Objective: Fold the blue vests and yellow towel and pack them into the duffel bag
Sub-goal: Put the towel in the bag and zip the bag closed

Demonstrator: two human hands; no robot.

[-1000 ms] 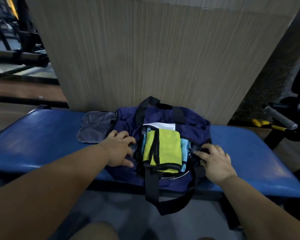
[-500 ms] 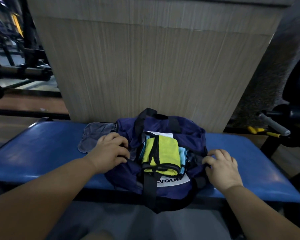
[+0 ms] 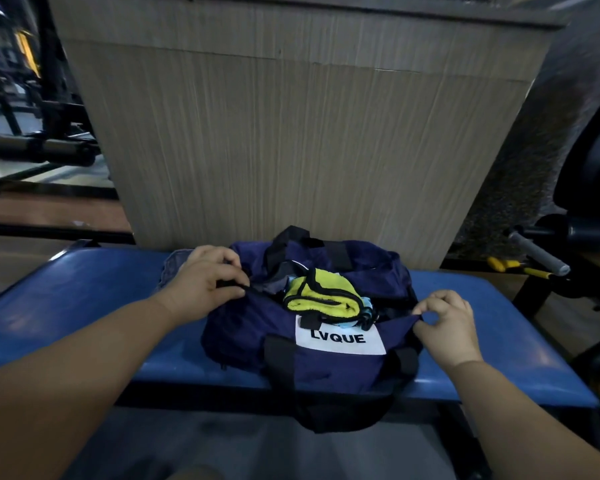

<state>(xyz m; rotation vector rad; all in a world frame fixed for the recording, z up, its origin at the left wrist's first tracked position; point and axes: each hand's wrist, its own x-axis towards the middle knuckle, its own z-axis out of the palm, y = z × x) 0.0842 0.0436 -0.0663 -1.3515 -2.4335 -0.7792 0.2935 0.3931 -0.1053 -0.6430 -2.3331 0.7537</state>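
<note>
the navy duffel bag (image 3: 326,355) lies in the middle of the blue padded counter (image 3: 84,306), with its top open. its thin fabric looks soft and wrinkled, and black webbing straps (image 3: 279,355) run over its near side. a white rectangular label (image 3: 340,337) on the near side has the black letters "lvque". inside the opening the yellow towel (image 3: 321,292) lies folded, thick and fluffy, with a black edge trim. under it, at the right, a small part of light blue cloth (image 3: 366,303) shows; it seems to be one of the blue vests, but i cannot tell how many there are.

the left hand (image 3: 207,285) is at the far left end of the bag, with the fingers curled and the thumb pressed against them, pinching the dark edge of the opening. the right hand (image 3: 445,327) is at the right end, with thumb and forefinger closed on a point of the navy fabric, and the other fingers bent loosely.

a gray mesh pouch (image 3: 172,268) lies flat on the counter just behind the left hand. the counter has a smooth, shiny cover like vinyl. behind it stands a wide pillar (image 3: 291,133) with pale wood grain. at the far left dark metal gym equipment (image 3: 39,147) is seen, and at the right a bar with a gray grip (image 3: 537,254) and a yellow handled tool (image 3: 510,266).
</note>
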